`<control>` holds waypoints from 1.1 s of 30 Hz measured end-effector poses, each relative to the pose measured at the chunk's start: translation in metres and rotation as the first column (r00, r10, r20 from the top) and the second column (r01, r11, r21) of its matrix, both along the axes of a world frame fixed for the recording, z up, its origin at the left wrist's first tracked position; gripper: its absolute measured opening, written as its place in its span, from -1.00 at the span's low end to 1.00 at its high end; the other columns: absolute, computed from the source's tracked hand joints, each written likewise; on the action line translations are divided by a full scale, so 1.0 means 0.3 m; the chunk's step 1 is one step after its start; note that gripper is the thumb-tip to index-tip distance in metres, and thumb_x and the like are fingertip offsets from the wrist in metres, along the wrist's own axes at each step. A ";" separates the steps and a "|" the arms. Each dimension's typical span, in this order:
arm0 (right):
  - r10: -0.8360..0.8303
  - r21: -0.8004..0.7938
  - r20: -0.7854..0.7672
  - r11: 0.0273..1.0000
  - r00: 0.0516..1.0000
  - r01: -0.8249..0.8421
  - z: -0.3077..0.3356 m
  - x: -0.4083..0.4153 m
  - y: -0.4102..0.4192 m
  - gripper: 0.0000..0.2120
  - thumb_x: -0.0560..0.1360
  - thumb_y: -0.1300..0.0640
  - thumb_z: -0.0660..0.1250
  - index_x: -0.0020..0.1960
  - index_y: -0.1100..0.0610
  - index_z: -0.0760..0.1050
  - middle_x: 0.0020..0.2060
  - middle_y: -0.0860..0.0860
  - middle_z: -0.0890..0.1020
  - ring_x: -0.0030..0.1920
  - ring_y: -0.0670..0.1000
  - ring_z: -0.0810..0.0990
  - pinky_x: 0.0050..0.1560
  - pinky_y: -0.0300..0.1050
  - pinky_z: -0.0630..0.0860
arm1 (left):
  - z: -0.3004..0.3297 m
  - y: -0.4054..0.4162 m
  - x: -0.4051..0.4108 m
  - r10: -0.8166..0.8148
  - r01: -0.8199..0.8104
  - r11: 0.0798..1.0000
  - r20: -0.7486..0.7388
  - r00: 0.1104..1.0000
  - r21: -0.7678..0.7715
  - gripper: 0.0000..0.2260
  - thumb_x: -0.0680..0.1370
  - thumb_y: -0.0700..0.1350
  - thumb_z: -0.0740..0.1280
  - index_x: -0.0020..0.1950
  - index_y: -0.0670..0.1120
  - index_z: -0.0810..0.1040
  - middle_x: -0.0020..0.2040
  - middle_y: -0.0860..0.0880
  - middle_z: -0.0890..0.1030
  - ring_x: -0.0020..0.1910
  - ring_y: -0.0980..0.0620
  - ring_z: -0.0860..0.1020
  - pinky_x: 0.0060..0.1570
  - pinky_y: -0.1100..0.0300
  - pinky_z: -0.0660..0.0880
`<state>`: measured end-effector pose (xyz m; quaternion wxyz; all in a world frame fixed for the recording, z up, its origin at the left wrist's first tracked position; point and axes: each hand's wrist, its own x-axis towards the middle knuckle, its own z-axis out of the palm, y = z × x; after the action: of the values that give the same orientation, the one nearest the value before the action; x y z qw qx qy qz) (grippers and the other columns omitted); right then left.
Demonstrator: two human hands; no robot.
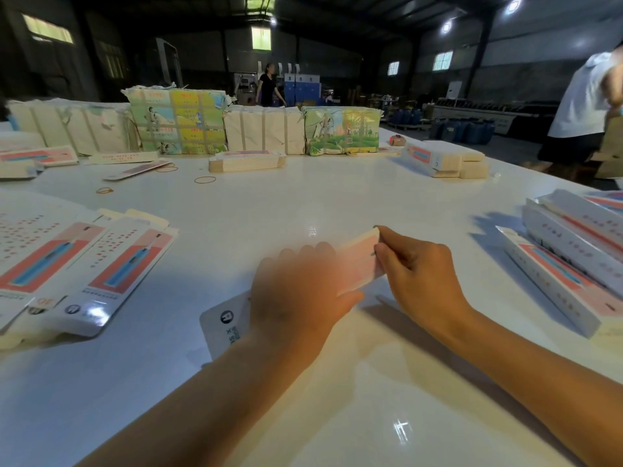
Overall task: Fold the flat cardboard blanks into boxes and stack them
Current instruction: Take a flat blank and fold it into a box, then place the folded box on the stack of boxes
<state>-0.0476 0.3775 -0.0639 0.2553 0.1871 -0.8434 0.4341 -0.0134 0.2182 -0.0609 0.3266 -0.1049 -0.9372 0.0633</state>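
One box in the making, mid-table.
Both hands hold the box [359, 261]: left hand [296, 288], blurred, wraps its middle; right hand [414, 274] pinches its far end. Finished boxes [573, 251] are stacked right; flat blanks [84, 264] wait left.

A large dim hall with dark walls [337, 59] and a dark steel-framed roof [354, 11]. Two round lamps [513, 6] glow at 1 o'clock; a skylight [260, 1] shows at 12. Small bright windows [47, 28] sit high at 10 o'clock, another [261, 38] at 12, more [442, 60] at 1. A glossy white table [303, 203] fills the lower view and reflects the lights. Beyond it, at 12 o'clock, stand blue lockers [301, 87] and a person in black [268, 85]. Blue drums [472, 129] stand on the floor at 2 o'clock, beside a person in white [580, 96].
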 end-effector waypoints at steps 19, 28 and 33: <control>-0.054 -0.308 0.255 0.942 0.966 0.134 -0.018 -0.051 -0.015 -0.71 0.49 0.16 0.39 -0.37 0.19 0.44 -0.61 -0.13 0.43 -0.54 -0.16 0.36 -0.50 -0.36 0.31 | -0.024 -0.029 -0.029 0.116 -0.115 0.993 0.060 0.991 -0.011 -0.41 0.49 0.37 -0.06 0.26 -0.06 0.24 0.11 0.00 0.47 -0.11 0.04 0.32 -0.16 0.20 0.23; 0.029 -0.110 0.168 0.994 0.985 -0.010 -0.007 -0.038 -0.015 -0.92 0.45 0.24 0.40 -0.10 0.09 0.55 -0.13 -0.07 0.57 -0.23 -0.21 0.49 -0.17 -0.33 0.40 | 0.008 -0.081 -0.020 0.047 -0.044 0.998 0.077 0.996 -0.034 -0.40 0.47 0.38 -0.07 0.17 -0.06 0.36 -0.03 -0.01 0.52 -0.18 0.03 0.42 -0.23 0.20 0.27; 0.295 0.503 0.110 0.807 0.949 -0.309 -0.009 -0.025 -0.007 -0.28 0.39 0.14 0.47 0.45 0.15 0.23 0.37 0.11 0.33 0.39 0.05 0.22 0.42 -0.09 0.16 | -0.025 -0.101 -0.034 -0.244 0.244 0.970 0.054 0.968 0.003 -0.39 0.40 0.30 0.10 -0.12 -0.23 0.60 -0.39 -0.14 0.54 -0.52 -0.10 0.49 -0.52 0.15 0.39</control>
<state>-0.0551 0.3755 -0.0666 0.1127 0.3743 -0.8911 0.2305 -0.0237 0.1880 -0.0683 0.3065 -0.2215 -0.9255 0.0213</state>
